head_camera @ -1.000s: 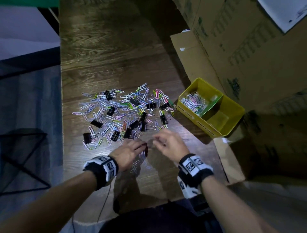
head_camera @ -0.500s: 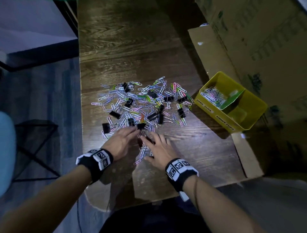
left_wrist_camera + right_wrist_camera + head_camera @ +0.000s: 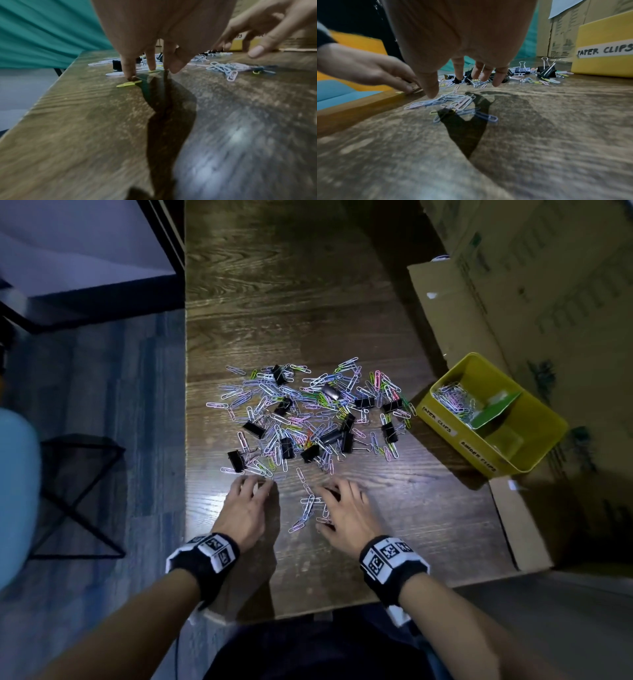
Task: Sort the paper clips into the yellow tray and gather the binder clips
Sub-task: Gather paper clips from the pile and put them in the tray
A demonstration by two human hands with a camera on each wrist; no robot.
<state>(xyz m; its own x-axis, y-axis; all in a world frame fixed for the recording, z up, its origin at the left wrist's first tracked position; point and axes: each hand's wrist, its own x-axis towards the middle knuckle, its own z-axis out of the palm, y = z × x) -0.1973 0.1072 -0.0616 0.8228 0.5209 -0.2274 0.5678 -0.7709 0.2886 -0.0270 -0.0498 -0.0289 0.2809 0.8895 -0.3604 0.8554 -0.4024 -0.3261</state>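
Observation:
A mixed pile of coloured paper clips [image 3: 301, 419] and black binder clips [image 3: 330, 436] lies mid-table. The yellow tray [image 3: 534, 446] stands to its right, with paper clips [image 3: 452, 400] in the compartment labelled PAPER CLIPS [image 3: 604, 50]. My left hand [image 3: 246, 501] is at the pile's near-left edge, straight fingers [image 3: 128, 71] pressing down by a yellow-green paper clip [image 3: 128, 84]. My right hand [image 3: 342, 508] hovers with fingers spread over a small separate cluster of paper clips [image 3: 306, 510] [image 3: 453, 104]. Neither hand holds anything.
Cardboard boxes [image 3: 531, 285] and a loose flap [image 3: 520, 525] line the table's right side behind the tray. A green card [image 3: 496, 409] divides the tray. The table's left edge [image 3: 185, 440] is close to my left hand; a black wire stand [image 3: 78, 494] sits on the floor.
My hands, close together at the pile's near edge before, have moved apart. The left went left; the right drew back with a small cluster of paper clips.

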